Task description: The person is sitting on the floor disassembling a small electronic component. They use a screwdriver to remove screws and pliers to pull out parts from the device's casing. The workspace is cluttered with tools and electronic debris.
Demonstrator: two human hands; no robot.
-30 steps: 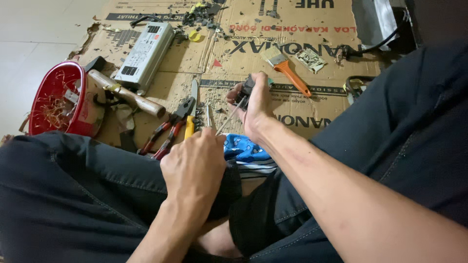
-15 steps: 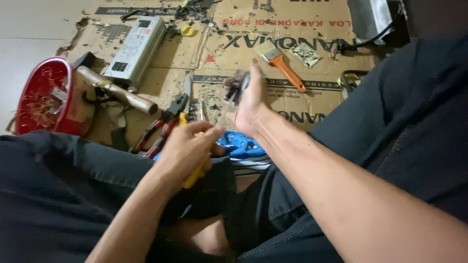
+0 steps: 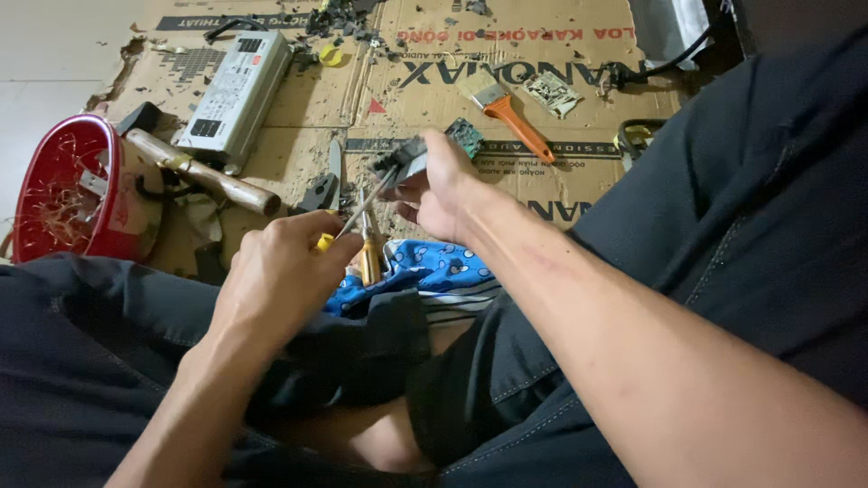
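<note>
Left hand (image 3: 280, 271) grip pinching screwdriver (image 3: 357, 215), right hand (image 3: 443, 185) grip clutching small part (image 3: 407, 163) — paintbrush (image 3: 506, 113), red bowl (image 3: 41, 158) nearby

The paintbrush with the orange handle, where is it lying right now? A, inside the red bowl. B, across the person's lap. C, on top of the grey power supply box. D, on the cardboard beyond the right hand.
D: the paintbrush lies flat on the cardboard past the right hand, apart from the red bowl and the grey power supply box.
</note>
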